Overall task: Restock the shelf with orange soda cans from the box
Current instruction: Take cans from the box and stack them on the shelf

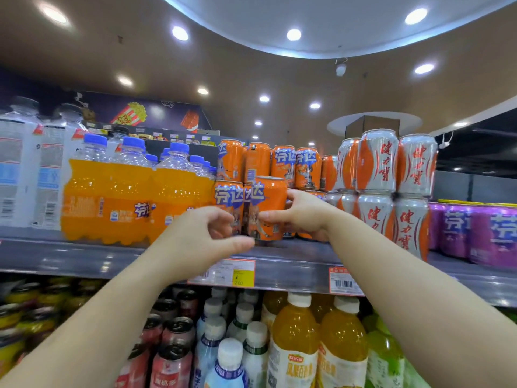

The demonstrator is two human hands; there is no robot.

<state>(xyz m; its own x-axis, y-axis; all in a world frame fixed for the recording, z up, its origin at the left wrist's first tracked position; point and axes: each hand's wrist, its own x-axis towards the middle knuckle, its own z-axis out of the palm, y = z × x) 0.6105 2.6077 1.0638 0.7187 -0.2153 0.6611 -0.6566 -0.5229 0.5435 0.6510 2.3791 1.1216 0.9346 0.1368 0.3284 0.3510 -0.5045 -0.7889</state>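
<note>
Hands met at the front of the grey metal shelf (pixel 293 259), both reaching up to one orange aluminium soda can with blue-and-white lettering (pixel 270 208). The right hand (pixel 300 214) wrapped that can from its right side, thumb across the front and fingers curled round behind it. The left hand (pixel 207 233) hovered just left of and below the can, fingers loosely curled and thumb stretched toward the right hand's thumb; whether it touched the can could not be told. The can stood upright on the shelf, at the front of its row.

Just left of the held can stood a second orange can of the same kind (pixel 228 204), and behind and above the held can a stacked upper row of matching orange cans (pixel 282 165) ran along the back. Left of the held can stood shrink-wrapped packs of orange soda in clear plastic bottles with blue caps (pixel 131 197), and farther left tall clear bottles with white labels (pixel 25 166). Right of the held can rose two tiers of silver cans with orange panels and red characters (pixel 377 175), and beyond them purple cans (pixel 475 233). Below the held can, on the shelf's front edge, hung a white-and-yellow price tag (pixel 237 274) and, right of it, a red-bordered barcode tag (pixel 342 281). Under the shelf stood bottles of yellow juice with white caps (pixel 296 337).
</note>
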